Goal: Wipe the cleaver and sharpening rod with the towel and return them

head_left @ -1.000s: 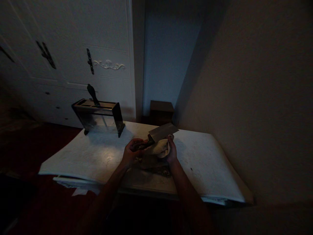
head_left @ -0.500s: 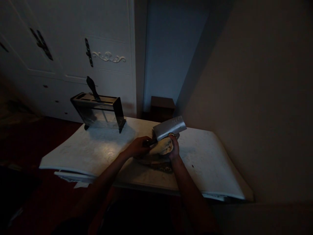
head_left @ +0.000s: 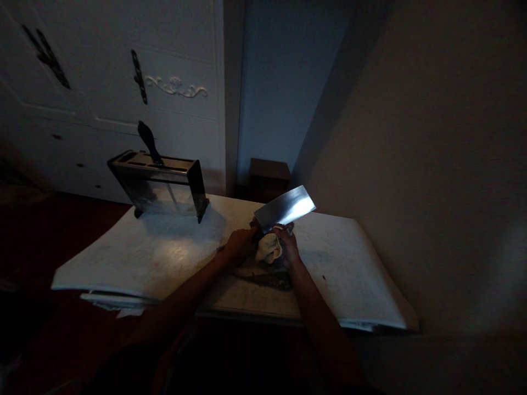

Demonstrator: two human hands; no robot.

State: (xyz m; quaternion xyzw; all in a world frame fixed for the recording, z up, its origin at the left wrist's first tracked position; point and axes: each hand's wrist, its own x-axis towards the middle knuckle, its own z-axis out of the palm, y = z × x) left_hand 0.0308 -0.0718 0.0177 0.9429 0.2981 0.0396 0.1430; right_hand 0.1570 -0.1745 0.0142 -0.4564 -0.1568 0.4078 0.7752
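My left hand [head_left: 241, 244] is closed around the dark handle of a cleaver [head_left: 287, 208]. Its broad, shiny blade points up and to the right, away from me, above the table. My right hand [head_left: 290, 248] grips a bunched, pale cloth [head_left: 268, 249] just below the blade, close to its handle end. Whether the cloth touches the metal I cannot tell. Under both hands, a darker piece of fabric [head_left: 269, 278] lies on the white tabletop; I cannot tell whether it belongs to the same cloth.
On the table's [head_left: 341, 263] far left side stands a knife block [head_left: 160, 171] with clear sides and one black-handled knife [head_left: 149, 144] in it. White cabinets [head_left: 177, 44] rise behind. A brown box [head_left: 269, 171] sits beyond the back edge, and a wall [head_left: 432, 192] borders the right.
The cleaver's blade has tilted and now catches more light. My right hand and the bunched cloth have shifted slightly left, towards the handle. The whole view has turned a little.
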